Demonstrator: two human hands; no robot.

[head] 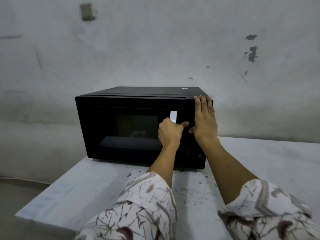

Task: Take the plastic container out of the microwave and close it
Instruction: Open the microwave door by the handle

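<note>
A black microwave (pixel 121 108) stands on a white table, its door shut. Through the dark window a pale object (pixel 138 133) shows faintly inside; I cannot tell whether it is the plastic container. My left hand (pixel 170 132) is curled around the lower part of the white door handle (pixel 173 116), thumb pointing right. My right hand (pixel 205 118) lies flat against the microwave's right control panel, fingers up to the top edge.
The white table (pixel 86 184) has dark specks on its surface and its left edge drops to the floor. A stained grey wall rises right behind the microwave. Patterned sleeves cover both forearms near the bottom of the view.
</note>
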